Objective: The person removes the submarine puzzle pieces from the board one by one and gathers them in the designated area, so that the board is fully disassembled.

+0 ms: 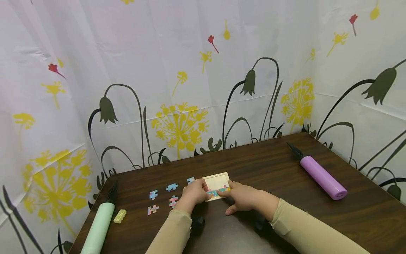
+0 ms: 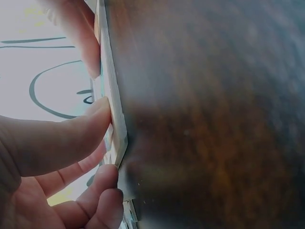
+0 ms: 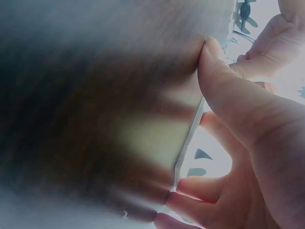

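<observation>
A small light wooden puzzle frame lies on the table, with colourful pieces along its near side. The left hand holds the frame's left side; in the left wrist view, the thumb and fingers of that left hand pinch its edge near a corner. From the right, the right hand reaches over, one extended finger touching the pieces and another digit resting on the table. The right wrist view shows the right hand spread, several fingertips along an edge. Fingers hide part of the pieces.
Several loose puzzle pieces lie left of the frame on the dark table. A yellow piece and a green pump are at the left; a purple pump lies at the right. Behind hangs a flowered curtain.
</observation>
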### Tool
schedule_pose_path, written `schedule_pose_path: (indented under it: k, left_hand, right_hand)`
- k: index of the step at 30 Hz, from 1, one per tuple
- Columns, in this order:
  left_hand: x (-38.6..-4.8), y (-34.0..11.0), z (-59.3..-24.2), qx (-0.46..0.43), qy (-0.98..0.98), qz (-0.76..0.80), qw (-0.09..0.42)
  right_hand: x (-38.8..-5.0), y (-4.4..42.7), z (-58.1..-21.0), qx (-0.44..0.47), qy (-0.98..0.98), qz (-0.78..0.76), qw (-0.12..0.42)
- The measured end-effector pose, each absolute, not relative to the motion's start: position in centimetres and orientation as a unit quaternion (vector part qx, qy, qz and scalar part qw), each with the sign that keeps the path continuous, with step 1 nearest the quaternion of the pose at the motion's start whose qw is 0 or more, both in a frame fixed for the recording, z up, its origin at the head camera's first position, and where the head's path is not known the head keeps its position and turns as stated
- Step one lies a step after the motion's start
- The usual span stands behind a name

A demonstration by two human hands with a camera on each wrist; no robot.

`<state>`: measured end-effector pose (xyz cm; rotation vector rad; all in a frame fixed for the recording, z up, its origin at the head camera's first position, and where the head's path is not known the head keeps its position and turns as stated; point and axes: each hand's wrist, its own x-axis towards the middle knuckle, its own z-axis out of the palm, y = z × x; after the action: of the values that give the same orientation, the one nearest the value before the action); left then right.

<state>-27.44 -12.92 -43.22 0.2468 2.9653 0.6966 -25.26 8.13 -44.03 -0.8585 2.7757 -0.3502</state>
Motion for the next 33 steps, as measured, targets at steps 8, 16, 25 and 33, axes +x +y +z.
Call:
schedule_pose_path:
  k: [8,16,25,33]
  left_hand:
    - [-27.5,-13.0,-43.1,0.077,0.962,0.260,0.028]
    - [-27.0,-14.1,-42.6,0.092,0.940,0.329,0.011]
    - [-25.6,-18.5,-39.9,0.059,0.931,0.359,-0.013]
    - [-22.9,-23.1,-39.0,0.032,0.947,0.317,-0.033]
  right_hand:
    - [-25.4,8.1,-44.0,-0.297,0.942,-0.113,0.106]
    - [-25.4,8.1,-44.0,-0.297,0.942,-0.115,0.104]
    - [-25.2,8.0,-44.0,-0.298,0.942,-0.115,0.099]
    - [-24.9,8.2,-43.7,-0.292,0.944,-0.114,0.102]
